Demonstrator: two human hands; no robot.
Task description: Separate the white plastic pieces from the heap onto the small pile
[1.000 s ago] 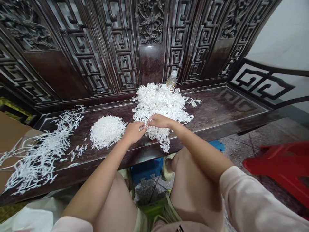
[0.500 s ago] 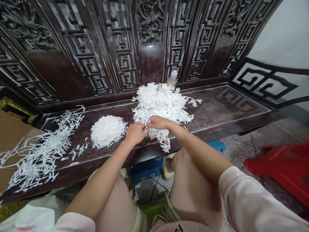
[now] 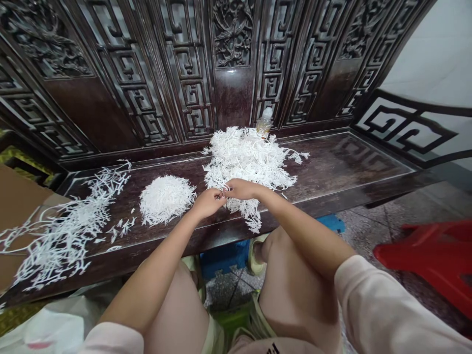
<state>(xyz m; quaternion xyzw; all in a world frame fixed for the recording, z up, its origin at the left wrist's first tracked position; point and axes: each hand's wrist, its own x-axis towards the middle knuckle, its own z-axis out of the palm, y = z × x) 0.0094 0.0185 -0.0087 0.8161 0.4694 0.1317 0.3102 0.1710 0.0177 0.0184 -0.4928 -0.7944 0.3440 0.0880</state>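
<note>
**When L hand & R hand meet at a loose heap of white sprigs: obs. at dark carved bench**

Fingers of both hands curled in, not spread; tips almost touching, approx. ctr of frame, at near edge of heap. They appear pinched on thin white strands, but exact hold too small to tell. Material of sprigs also can't be told at this res.

Heap lies approx. mid-tabletop, spreading from near the back panel to the front, w/ some strands trailing right. Compact round mound of finer white strands sits left of heap, just beside L hand. Wider scatter of long branched strands at far left of frame runs onto a cardboard sheet. A few short bits lie btwn scatter & mound.

Plastic bottle stands upright behind heap, partly hidden by it. Carved dark-wood back panel w/ fretwork fills top of frame; fretwork armrest at right.

Below: bare knees at bottom ctr, pale pink sleeve on R arm. Blue foam mat under bench. Red plastic stool at lower right on speckled floor. White plastic bag at lower left.
</note>
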